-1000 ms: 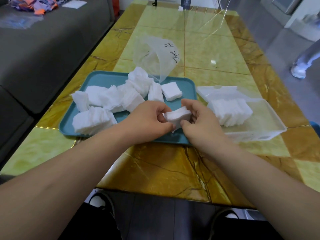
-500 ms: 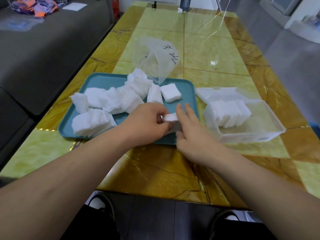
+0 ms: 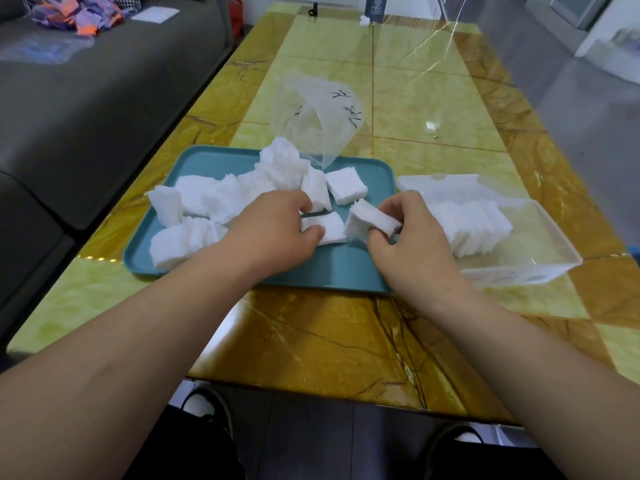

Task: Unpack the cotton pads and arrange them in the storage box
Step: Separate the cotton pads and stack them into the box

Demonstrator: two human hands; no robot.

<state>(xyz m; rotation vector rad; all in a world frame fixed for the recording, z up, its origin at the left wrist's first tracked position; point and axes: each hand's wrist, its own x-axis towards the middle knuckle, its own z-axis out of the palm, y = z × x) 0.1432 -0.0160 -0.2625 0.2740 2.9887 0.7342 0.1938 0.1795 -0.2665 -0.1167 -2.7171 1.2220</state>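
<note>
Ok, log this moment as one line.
left hand grips flat pad stack on tray | right hand pinches lifted pad stack | storage box partly filled

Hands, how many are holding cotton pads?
2. The left hand grips a flat stack lying on the blue tray; the right hand pinches a tilted stack over the tray's right end, beside the storage box.

Left hand [image 3: 273, 230], right hand [image 3: 412, 254], forearms [image 3: 138, 341] bare; dark trousers [image 3: 197, 457]; black shoes [image 3: 212, 410], white trim.
</note>
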